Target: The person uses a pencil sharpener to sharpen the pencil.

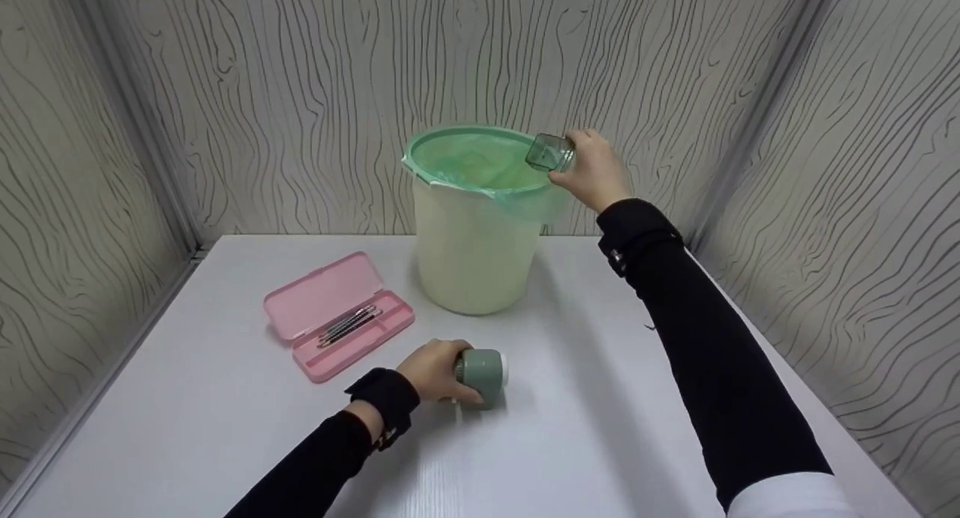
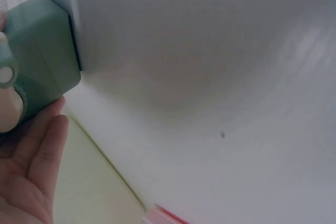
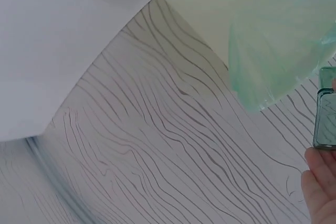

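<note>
My left hand [image 1: 433,372] grips a green pencil sharpener [image 1: 484,375] on the front middle of the table. In the left wrist view, a crank-like part with a round white knob [image 2: 6,74] shows on the sharpener's end, and the fingers lie along its side. Up at the bin's right rim, my right hand [image 1: 598,172] pinches a small see-through green container [image 1: 547,152], tipped on its side with its far end over the opening. The right wrist view catches only part of this container and the fingertips [image 3: 317,174]. Whether anything is inside the container is too small to tell.
A pale bin [image 1: 476,256] with a green rim and green liner bag stands at the back middle. Left of it lies an opened pink pencil case [image 1: 326,297] with several pencils [image 1: 349,325]. Patterned walls [image 1: 300,91] enclose the white table [image 1: 187,398].
</note>
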The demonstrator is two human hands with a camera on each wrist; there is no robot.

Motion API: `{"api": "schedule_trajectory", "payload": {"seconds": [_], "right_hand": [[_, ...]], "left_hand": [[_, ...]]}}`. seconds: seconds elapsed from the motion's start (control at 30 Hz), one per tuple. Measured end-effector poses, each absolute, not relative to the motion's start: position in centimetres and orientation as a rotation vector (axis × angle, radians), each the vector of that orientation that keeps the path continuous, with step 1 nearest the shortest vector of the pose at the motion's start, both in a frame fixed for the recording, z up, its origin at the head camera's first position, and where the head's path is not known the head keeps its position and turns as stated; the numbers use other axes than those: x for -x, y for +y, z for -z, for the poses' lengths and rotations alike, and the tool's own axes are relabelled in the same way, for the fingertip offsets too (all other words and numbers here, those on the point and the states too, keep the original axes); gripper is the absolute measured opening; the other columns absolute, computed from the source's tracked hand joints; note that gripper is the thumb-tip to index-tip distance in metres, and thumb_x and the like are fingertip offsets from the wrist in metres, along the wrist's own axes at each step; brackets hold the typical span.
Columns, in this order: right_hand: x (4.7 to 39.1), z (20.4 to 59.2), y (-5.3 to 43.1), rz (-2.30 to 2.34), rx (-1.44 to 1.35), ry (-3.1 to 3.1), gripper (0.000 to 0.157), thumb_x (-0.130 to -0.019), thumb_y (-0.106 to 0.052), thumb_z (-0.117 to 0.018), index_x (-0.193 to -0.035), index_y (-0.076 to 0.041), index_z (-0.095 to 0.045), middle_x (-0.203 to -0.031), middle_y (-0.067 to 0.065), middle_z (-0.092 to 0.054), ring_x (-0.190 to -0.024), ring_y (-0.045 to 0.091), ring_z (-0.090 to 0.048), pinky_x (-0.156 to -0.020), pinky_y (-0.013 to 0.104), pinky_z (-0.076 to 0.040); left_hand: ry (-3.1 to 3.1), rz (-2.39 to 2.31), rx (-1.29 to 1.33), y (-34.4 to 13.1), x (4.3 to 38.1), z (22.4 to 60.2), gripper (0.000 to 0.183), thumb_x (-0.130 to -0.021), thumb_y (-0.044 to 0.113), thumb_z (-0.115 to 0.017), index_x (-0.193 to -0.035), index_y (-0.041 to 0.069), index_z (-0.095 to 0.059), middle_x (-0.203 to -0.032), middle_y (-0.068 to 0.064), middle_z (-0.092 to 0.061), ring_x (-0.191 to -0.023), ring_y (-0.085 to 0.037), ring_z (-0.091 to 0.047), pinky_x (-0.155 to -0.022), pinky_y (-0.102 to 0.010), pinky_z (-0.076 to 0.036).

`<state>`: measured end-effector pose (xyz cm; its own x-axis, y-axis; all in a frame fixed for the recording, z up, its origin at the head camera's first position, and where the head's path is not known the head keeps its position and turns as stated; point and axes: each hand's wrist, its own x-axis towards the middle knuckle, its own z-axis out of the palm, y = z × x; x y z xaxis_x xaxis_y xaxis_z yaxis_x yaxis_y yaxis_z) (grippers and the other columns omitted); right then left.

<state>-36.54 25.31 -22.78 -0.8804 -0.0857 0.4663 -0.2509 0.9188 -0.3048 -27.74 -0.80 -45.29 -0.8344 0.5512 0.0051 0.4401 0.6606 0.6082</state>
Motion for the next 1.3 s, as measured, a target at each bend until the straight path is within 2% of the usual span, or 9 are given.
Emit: {"api": "schedule_trajectory", "payload": {"seconds": [0.33,0.53,0.67,0.87,1.3], "right_hand": [[33.9,24.8,27.9,-0.905,-0.392,-2.549,0.066,-0.087,-0.012,-0.081,-0.142,0.008,-0.052,-0.139,0.026,-0.061,-0.133,0.039,-0.057,-0.119,0.049,-0.041],[31.3,26.7,28.2,-1.063,-0.494,-2.495,0.064,-0.086,-0.011,-0.082,-0.141,0.004,-0.055,-0.138,0.023,-0.063,-0.134,0.035,-0.059,-0.119,0.040,-0.043],[29.7,28.4,28.4,-1.132,-0.526,-2.513,0.062,-0.086,-0.011,-0.083,-0.140,0.003,-0.057,-0.137,0.023,-0.065,-0.133,0.035,-0.060,-0.117,0.041,-0.045],[28.1,32.8,28.8,-1.182,-0.580,-2.590,0.062,-0.083,-0.011,-0.085,-0.137,0.005,-0.059,-0.131,0.022,-0.068,-0.127,0.038,-0.064,-0.113,0.045,-0.048],[25.8,42.3,29.4,-1.403,-0.667,-2.795,0.065,-0.083,-0.019,-0.086,-0.137,0.005,-0.059,-0.134,0.024,-0.066,-0.129,0.042,-0.063,-0.110,0.054,-0.047]], "left_hand": [[2.698,-0.929,-0.849,-0.7,27.8,45.4,0.063,-0.074,0.033,-0.093,-0.123,0.004,-0.066,-0.112,-0.010,-0.074,-0.097,-0.020,-0.067,-0.092,-0.044,-0.056],[2.702,-0.912,-0.861,-1.0,27.8,45.3,0.061,-0.074,0.032,-0.093,-0.121,0.003,-0.067,-0.113,-0.010,-0.075,-0.098,-0.021,-0.068,-0.092,-0.044,-0.056],[2.694,-0.917,-0.838,-1.2,27.8,45.1,0.061,-0.075,0.031,-0.092,-0.122,0.003,-0.066,-0.115,-0.011,-0.074,-0.101,-0.023,-0.068,-0.095,-0.046,-0.056],[2.702,-0.910,-0.797,-1.2,27.9,45.0,0.062,-0.075,0.032,-0.092,-0.123,0.005,-0.066,-0.115,-0.010,-0.074,-0.101,-0.023,-0.067,-0.096,-0.046,-0.055],[2.703,-0.908,-0.797,-1.2,27.9,45.1,0.062,-0.075,0.032,-0.092,-0.123,0.004,-0.066,-0.115,-0.011,-0.074,-0.101,-0.022,-0.068,-0.095,-0.045,-0.056]]}}
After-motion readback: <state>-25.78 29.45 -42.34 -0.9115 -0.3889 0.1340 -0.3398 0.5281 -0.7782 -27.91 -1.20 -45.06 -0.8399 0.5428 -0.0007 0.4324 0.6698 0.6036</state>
